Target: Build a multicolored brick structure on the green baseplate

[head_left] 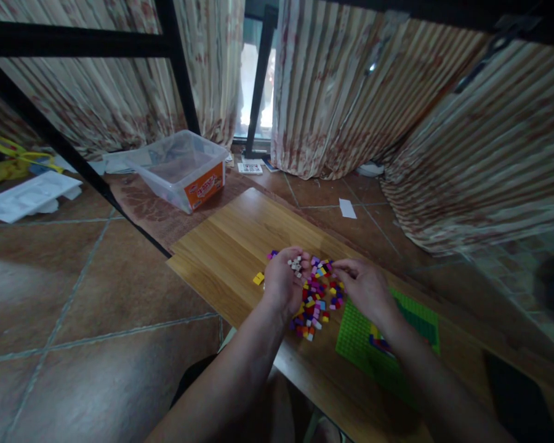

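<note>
My left hand (282, 280) is turned palm up, with several small white building bricks (295, 266) lying in the cupped palm. My right hand (362, 284) reaches over the far side of a heap of coloured bricks (314, 301), its thumb and forefinger pinched together at the heap's edge. Whatever may be between those fingertips is too small to make out. The heap mixes red, purple, pink, yellow, blue and white pieces. Under my right forearm lies a green studded baseplate (355, 335), bearing some coloured bricks (378, 341) that my arm partly hides. Yellow bricks (258, 279) sit left of my left hand.
A wooden table (231, 237) carries all this, with a dark flat object (519, 394) at its right end. Beyond it stands a clear plastic bin (182, 169) with an orange label. A white tray-like piece (30, 194) and a paper (348, 208) lie on the tiled floor.
</note>
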Tool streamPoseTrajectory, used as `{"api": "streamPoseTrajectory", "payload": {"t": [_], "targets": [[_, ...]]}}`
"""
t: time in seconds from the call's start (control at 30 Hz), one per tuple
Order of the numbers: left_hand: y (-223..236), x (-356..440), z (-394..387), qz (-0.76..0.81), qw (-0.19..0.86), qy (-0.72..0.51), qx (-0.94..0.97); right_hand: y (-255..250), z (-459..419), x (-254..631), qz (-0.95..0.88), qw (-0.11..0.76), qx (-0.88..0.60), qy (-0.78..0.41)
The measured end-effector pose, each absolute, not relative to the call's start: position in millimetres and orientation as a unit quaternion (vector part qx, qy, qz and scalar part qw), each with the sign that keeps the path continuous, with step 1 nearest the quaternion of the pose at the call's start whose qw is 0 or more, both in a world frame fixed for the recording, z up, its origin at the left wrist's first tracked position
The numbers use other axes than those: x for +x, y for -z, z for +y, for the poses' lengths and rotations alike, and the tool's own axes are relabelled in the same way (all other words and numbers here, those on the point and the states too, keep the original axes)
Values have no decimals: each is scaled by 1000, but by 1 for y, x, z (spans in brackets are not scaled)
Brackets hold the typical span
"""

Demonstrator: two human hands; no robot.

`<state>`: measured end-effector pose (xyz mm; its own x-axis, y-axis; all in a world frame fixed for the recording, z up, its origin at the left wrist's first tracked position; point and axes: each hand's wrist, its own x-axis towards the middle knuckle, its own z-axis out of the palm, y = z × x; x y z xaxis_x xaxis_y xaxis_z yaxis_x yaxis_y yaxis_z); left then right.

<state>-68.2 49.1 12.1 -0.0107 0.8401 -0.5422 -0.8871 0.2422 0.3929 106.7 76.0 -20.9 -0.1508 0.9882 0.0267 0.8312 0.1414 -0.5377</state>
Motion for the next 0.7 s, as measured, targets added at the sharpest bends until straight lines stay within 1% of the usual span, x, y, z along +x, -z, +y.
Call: {"api": "streamPoseTrajectory", "payload": {"t": [0.07,0.13,0.3,0.5,0.6,0.7], "targets": [[-12,-67,49,364,712,-600,-24,18,84,99,-765,166,-599,-169],[-11,-67,49,370,720,-587,-19,19,90,94,-789,135,-577,-159],[-12,-68,50,370,730,-575,-13,17,95,90,-802,69,-583,-112],[-13,-75,50,369,728,-577,-14,1,105,79,-819,-15,-569,-70],[-13,-80,50,371,720,-586,-20,-3,113,70,-813,-37,-576,-76],[-12,-84,51,383,711,-590,-22,-4,117,67,-809,-38,-581,-86]]}}
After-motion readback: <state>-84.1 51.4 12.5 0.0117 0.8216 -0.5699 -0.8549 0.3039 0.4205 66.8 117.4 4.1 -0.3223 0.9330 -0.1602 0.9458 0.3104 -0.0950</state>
